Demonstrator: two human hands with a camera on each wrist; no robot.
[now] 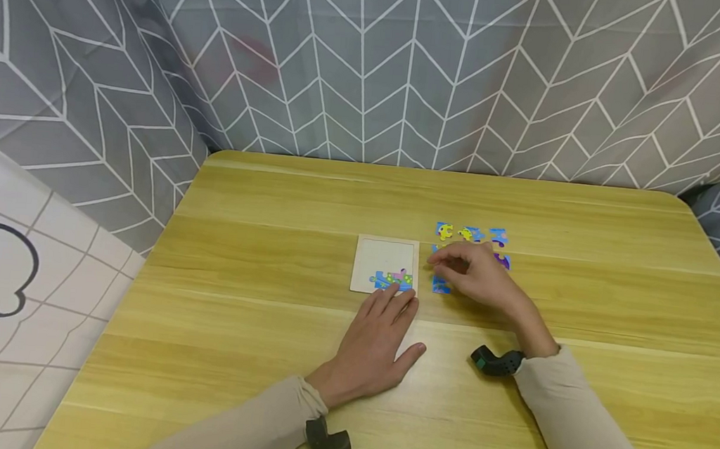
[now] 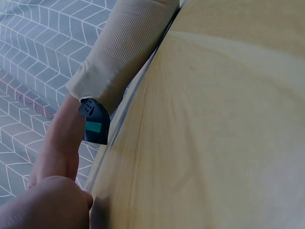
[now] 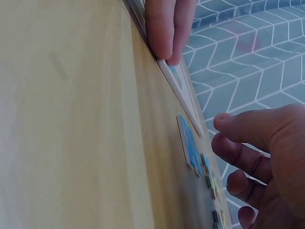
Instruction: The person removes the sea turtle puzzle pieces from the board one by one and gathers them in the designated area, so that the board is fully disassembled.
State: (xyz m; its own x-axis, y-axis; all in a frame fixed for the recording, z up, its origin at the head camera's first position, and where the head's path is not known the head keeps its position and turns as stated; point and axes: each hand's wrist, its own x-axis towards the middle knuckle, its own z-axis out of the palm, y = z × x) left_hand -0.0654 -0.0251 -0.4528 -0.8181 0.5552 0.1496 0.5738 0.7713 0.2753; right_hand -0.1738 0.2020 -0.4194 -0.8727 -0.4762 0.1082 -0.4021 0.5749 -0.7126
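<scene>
A pale square puzzle board lies in the middle of the table in the head view, with several joined jigsaw pieces along its lower right edge. The straight fingers of my left hand rest on that lower edge. My right hand hovers just right of the board, fingers loosely bent over loose pieces. In the right wrist view its thumb and fingertips stand apart, with nothing visible between them, beside a blue jigsaw piece. A yellow and blue piece lies beyond the hand, which hides part of the group.
The loose pieces lie in rough rows right of the board, including a blue and pink one and a purple one. Wood-grain table surrounds them. A patterned grey curtain hangs behind the table's far edge.
</scene>
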